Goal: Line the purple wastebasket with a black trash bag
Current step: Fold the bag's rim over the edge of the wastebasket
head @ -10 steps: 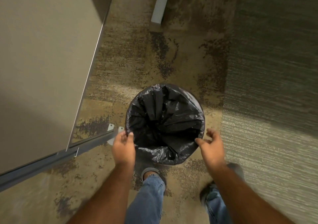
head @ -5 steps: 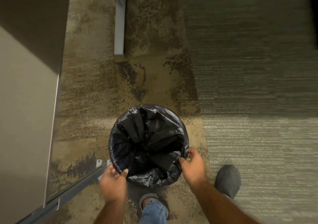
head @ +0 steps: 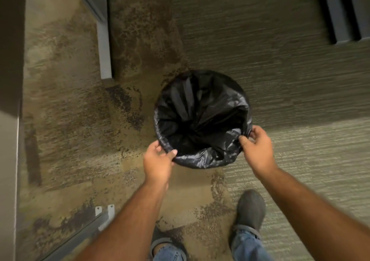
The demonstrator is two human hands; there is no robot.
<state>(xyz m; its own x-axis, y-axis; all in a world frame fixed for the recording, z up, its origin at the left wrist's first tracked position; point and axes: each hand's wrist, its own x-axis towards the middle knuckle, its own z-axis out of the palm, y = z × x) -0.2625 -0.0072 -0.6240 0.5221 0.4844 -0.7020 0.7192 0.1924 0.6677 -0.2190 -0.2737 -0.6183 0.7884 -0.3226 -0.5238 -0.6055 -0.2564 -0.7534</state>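
At nine o'clock a pale partition panel [head: 8, 180] runs down the edge of your view, with a grey metal rail [head: 80, 234] at seven o'clock ending in two small white brackets [head: 104, 209]. A light grey post [head: 104, 46] stands at eleven o'clock on the mottled brown carpet [head: 70, 120].

Your left hand [head: 158, 162], just below centre, is clamped on the black trash bag [head: 202, 118] at the bin's seven o'clock edge: the thumb lies over the top of the folded plastic and the fingers curl under the outside of the rim.

The bag sits in the round wastebasket at the centre of the view, its mouth turned down over the rim all the way round, so none of the purple shows; the basket itself is hidden under the plastic. The bag's inside hangs in loose dark folds, blurred toward the bottom.

Your right hand [head: 258, 148] is at the bin's four o'clock edge, thumb and fingers pinched shut on the bag's folded rim there.

At five o'clock your grey shoe [head: 250, 208] stands on the boundary where the brown carpet meets a grey-green striped carpet [head: 310, 160], blue jeans [head: 246, 246] above it. The other shoe [head: 168, 242] shows at six o'clock. Dark furniture bases [head: 344, 12] sit at one o'clock.
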